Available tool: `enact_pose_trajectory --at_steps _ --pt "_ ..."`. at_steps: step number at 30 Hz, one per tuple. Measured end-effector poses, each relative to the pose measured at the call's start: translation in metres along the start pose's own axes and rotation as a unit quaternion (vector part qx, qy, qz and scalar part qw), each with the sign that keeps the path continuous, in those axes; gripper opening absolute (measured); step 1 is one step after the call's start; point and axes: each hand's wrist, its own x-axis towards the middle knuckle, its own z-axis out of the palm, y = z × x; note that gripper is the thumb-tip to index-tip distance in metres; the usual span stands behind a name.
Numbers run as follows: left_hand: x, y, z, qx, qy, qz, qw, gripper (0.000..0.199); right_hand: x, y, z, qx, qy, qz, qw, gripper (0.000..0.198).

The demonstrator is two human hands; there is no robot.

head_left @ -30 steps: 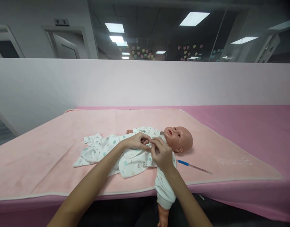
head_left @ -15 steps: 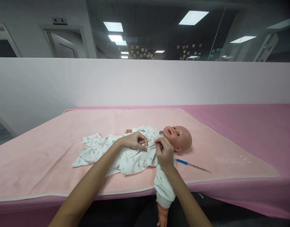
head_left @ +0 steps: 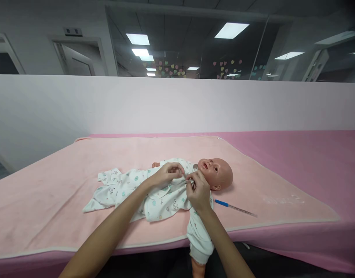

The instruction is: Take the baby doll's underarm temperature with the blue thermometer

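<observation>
A baby doll lies on its back, its head to the right, in a white printed wrap-front outfit. My right hand is closed at the doll's chest, thumb and fingertips pinching a thin white cloth tie. Just left of it, my left hand hovers over the outfit's front, fingers curved and apart, with nothing visible between them. The doll's near sleeve hangs over the table's front edge below my right wrist. Part of the tie is hidden behind my fingers.
A thermometer-like glass stick with a blue end lies right of the doll. Beneath them spreads a pale peach blanket on a pink table cover. A low white partition stands behind, with windows above it.
My left hand has loosened from the tie, its fingers now spread near my right hand. My right hand keeps its pinch. The view has tilted slightly upward.
</observation>
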Motion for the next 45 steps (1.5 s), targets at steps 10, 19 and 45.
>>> enact_pose_trajectory --at_steps 10,19,45 --pt "-0.003 0.003 0.011 0.202 0.013 0.021 0.979 0.016 0.001 0.003 -0.001 0.016 0.009 0.027 0.999 0.009" --pt "-0.005 0.002 0.007 0.202 0.021 0.000 0.979 0.016 0.000 0.003 0.002 0.013 0.025 0.027 0.999 0.008" --pt "-0.004 0.000 -0.001 0.121 -0.054 0.007 0.991 0.016 0.002 0.001 0.000 0.042 0.019 0.035 0.998 0.009"
